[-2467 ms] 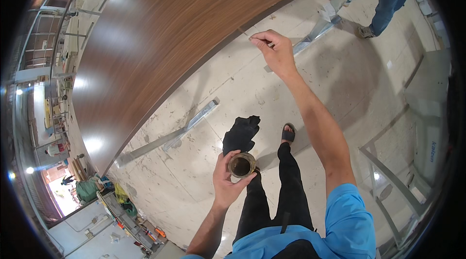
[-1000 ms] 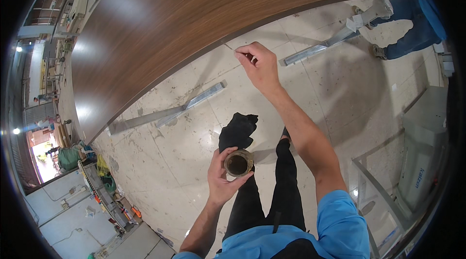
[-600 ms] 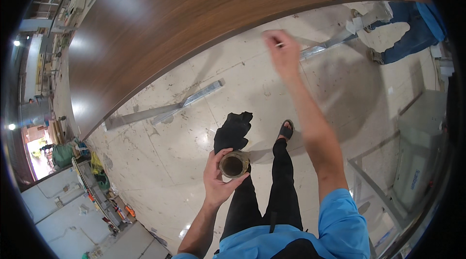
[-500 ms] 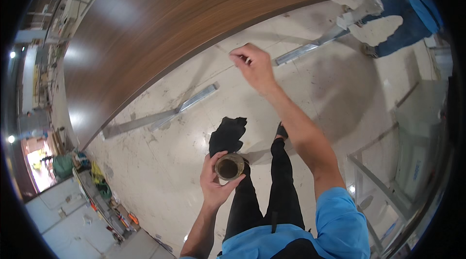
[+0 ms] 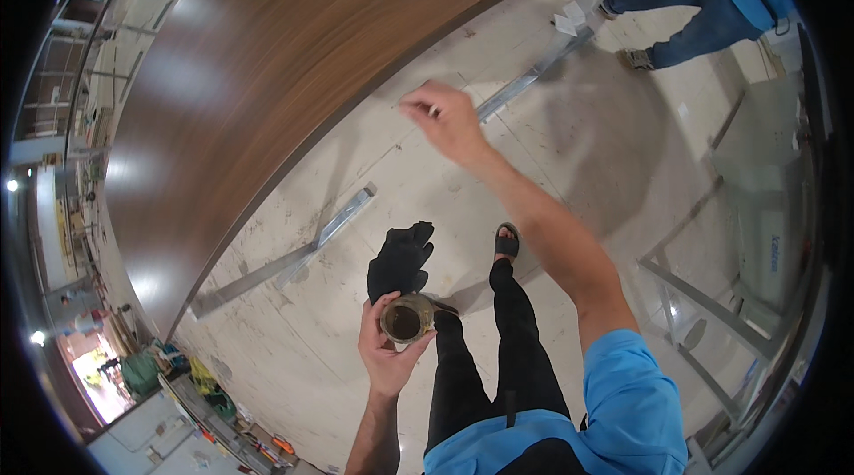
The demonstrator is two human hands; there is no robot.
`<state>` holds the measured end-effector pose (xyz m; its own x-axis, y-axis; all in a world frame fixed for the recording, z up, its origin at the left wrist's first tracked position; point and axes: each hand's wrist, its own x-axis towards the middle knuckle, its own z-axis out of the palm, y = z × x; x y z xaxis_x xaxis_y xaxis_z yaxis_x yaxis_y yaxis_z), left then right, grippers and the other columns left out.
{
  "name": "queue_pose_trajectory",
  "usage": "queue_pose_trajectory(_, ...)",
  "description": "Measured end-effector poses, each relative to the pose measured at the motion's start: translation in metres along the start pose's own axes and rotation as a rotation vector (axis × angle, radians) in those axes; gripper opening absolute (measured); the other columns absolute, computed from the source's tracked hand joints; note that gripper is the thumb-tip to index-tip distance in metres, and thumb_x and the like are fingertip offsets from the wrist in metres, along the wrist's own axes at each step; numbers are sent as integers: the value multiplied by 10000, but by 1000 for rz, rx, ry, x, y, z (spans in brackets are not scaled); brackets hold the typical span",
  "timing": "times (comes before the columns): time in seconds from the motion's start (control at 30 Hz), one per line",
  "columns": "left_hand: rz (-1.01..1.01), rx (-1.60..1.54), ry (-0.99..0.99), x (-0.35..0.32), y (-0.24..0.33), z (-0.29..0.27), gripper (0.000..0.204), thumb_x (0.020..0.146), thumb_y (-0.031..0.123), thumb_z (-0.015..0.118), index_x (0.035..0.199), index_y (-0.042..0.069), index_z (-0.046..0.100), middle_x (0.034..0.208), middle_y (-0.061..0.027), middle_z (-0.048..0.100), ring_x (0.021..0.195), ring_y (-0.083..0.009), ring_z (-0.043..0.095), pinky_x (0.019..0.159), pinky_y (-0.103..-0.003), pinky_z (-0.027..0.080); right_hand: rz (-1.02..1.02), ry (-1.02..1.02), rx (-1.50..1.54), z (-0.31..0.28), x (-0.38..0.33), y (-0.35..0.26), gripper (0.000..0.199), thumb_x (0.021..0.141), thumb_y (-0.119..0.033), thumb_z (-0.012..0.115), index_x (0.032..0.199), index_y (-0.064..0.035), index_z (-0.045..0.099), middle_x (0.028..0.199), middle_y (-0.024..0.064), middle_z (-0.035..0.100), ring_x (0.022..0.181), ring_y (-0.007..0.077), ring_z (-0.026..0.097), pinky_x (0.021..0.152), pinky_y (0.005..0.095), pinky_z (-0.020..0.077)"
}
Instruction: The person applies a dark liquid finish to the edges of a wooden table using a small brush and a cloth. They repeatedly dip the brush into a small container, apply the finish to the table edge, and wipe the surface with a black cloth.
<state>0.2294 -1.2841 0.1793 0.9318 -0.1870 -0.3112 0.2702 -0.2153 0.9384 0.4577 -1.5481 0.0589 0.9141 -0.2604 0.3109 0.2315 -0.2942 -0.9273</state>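
Note:
My left hand (image 5: 389,364) is wrapped round a small round jar (image 5: 406,321) with a stained rim and dark contents. A black glove (image 5: 398,260) shows just beyond the jar, next to my left fingertips; whether the hand also grips it, I cannot tell. My right arm reaches forward, and my right hand (image 5: 445,124) hovers near the edge of a large brown wood-grain panel (image 5: 294,39). Its thumb and fingers are pinched together, slightly blurred; what they hold, if anything, is too small to make out.
Metal bars (image 5: 342,215) lie under the panel's edge on the marked tile floor (image 5: 463,270). A person in jeans (image 5: 689,17) stands at the far right. A metal frame (image 5: 703,306) is at the right. Tools and bags (image 5: 142,373) crowd a bench at lower left.
My view has turned slightly, with the panel and bars shifting. My right hand sits slightly further left; my left still holds the jar. The person's hand on the panel is out of sight.

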Motion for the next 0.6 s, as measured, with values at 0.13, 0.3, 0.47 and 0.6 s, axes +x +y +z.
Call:
queue_pose_trajectory(0.13, 33, 35, -19, 13, 8, 18, 774, 727, -108, 900, 1414, -38, 549, 1299, -80, 552, 1210, -198, 660, 1037, -317, 567, 83, 270, 77, -47, 17, 10, 124, 944, -116, 781, 1024, -21, 783, 901, 35, 741, 806, 97, 643, 721, 282, 522)
queue_pose_trajectory(0.3, 23, 3, -36, 27, 8, 36, 789, 724, -105, 906, 1421, -37, 543, 1313, -82, 553, 1202, -199, 665, 1036, -310, 563, 161, 564, -43, -138, 77, 53, 156, 953, -130, 773, 1048, -10, 796, 854, 50, 744, 771, 102, 630, 727, 278, 519)
queue_pose_trajectory(0.47, 45, 27, -61, 36, 10, 48, 804, 719, -99, 916, 1425, -39, 536, 1346, -90, 553, 1210, -202, 665, 1040, -316, 573, 188, 407, -91, -115, 77, 61, 162, 921, -112, 774, 1062, -34, 787, 899, 83, 754, 772, 153, 653, 750, 308, 536)
queue_pose_trajectory(0.6, 9, 47, -54, 39, 14, 48, 802, 720, -91, 914, 1424, -42, 534, 1334, -93, 568, 1228, -210, 662, 1057, -330, 566, 70, 139, -54, -86, 46, 47, 155, 927, -121, 767, 1058, -39, 786, 906, 92, 755, 795, 156, 671, 759, 301, 538)
